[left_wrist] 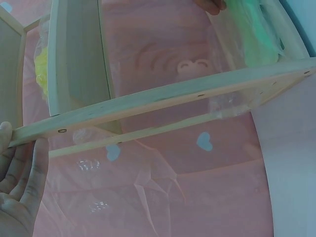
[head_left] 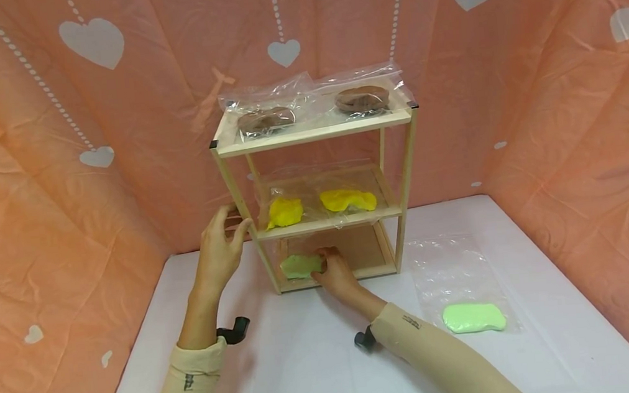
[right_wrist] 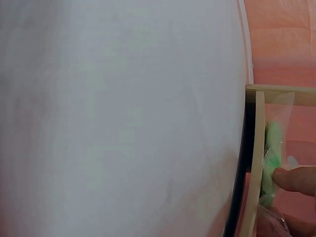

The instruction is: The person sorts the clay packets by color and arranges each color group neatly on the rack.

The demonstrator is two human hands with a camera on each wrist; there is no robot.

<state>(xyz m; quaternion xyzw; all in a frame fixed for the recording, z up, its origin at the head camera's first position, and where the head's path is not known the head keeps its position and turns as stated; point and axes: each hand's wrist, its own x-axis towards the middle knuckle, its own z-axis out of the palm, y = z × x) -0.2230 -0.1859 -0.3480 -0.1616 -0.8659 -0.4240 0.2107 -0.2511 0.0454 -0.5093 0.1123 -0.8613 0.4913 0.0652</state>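
A three-tier wooden shelf rack (head_left: 317, 226) stands on the table. At its left front post (head_left: 231, 182), my left hand (head_left: 219, 248) has the thumb on one side and the fingers on the other; the left wrist view shows this hold on the post (left_wrist: 148, 109). My right hand (head_left: 341, 276) reaches into the bottom tier and pinches the right end of a clear bag of light green clay (head_left: 300, 266). In the right wrist view the thumb (right_wrist: 296, 178) presses on this bag (right_wrist: 270, 163), close over the wooden shelf edge.
On the middle tier lie two bagged yellow clay lumps (head_left: 285, 213), and two bagged brown ones (head_left: 362, 99) rest on top. Another bagged green clay piece (head_left: 473, 318) lies on the white table (head_left: 302, 372) at the right. Pink heart-printed cloth (head_left: 298, 10) encloses the back and sides.
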